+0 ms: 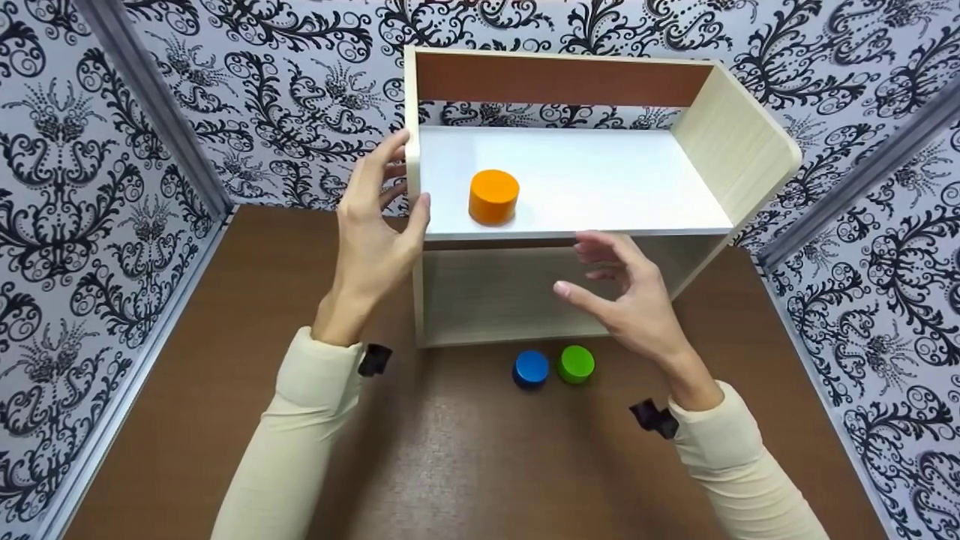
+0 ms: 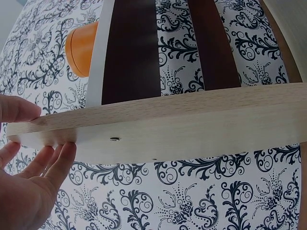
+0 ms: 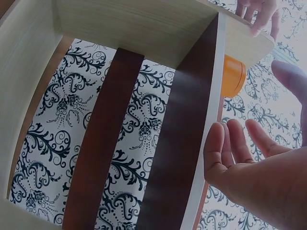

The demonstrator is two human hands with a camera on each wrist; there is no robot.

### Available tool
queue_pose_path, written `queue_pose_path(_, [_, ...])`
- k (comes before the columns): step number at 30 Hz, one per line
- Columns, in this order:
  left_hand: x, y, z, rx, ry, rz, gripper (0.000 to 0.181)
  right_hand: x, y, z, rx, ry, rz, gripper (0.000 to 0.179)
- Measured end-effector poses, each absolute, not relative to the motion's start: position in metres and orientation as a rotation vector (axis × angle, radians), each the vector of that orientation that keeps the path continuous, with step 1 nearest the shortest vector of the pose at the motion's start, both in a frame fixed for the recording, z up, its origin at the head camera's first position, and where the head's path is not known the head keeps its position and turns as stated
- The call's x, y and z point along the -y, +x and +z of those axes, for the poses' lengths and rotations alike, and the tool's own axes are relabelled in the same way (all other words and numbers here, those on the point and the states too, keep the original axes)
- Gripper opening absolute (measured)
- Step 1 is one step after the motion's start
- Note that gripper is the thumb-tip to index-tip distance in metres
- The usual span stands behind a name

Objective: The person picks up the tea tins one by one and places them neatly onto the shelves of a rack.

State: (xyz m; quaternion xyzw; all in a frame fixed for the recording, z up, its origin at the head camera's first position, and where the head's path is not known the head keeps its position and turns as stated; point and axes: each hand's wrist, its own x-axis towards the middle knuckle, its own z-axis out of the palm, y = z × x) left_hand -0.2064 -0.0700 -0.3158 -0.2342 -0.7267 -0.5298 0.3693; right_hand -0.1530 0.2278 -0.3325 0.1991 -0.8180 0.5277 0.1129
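A small wooden shelf unit (image 1: 570, 176) with a white shelf board stands in front of me. My left hand (image 1: 379, 217) holds its left side panel (image 2: 168, 129), thumb on the inner face and fingers against the outer face. On the white board, towards the left, sits an orange cylinder (image 1: 493, 196). My right hand (image 1: 626, 292) is at the board's front edge, fingers loosely bent and thumb spread apart, with nothing in its grasp. In the right wrist view its fingertips (image 3: 235, 127) are right beside that edge, below the orange cylinder (image 3: 233, 75).
A blue cylinder (image 1: 531, 368) and a green cylinder (image 1: 576, 364) stand side by side on the brown table (image 1: 450, 465), just before the unit's base. Patterned panels (image 1: 285, 97) enclose the back and both sides. The unit's right side panel (image 1: 739, 142) rises above the board.
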Motion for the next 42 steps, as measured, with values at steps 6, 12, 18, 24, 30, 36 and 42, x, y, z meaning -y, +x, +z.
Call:
queue_pose_path(6, [0.070,-0.206,-0.317,1.865,-0.607,-1.354,0.060,-0.235,-0.149,-0.344,2.398,0.572,1.567,0.058])
queue_pose_path(12, [0.070,-0.206,-0.316,1.863,-0.609,-1.356,0.060,-0.241,-0.144,-0.354,2.398,0.546,1.590,0.057])
queue_pose_path(18, [0.070,-0.207,-0.315,1.863,-0.619,-1.355,0.060,-0.247,-0.141,-0.366,2.407,0.504,1.602,0.056])
queue_pose_path(24, [0.070,-0.207,-0.316,1.859,-0.616,-1.353,0.060,-0.250,-0.138,-0.377,2.404,0.479,1.633,0.055])
queue_pose_path(30, [0.070,-0.207,-0.316,1.860,-0.618,-1.350,0.060,-0.255,-0.137,-0.389,2.437,0.432,1.621,0.056])
queue_pose_path(36, [0.070,-0.206,-0.316,1.866,-0.610,-1.359,0.059,-0.259,-0.139,-0.401,2.462,0.406,1.612,0.059])
queue_pose_path(42, [0.070,-0.206,-0.316,1.864,-0.612,-1.362,0.059,-0.263,-0.138,-0.413,2.500,0.365,1.570,0.061])
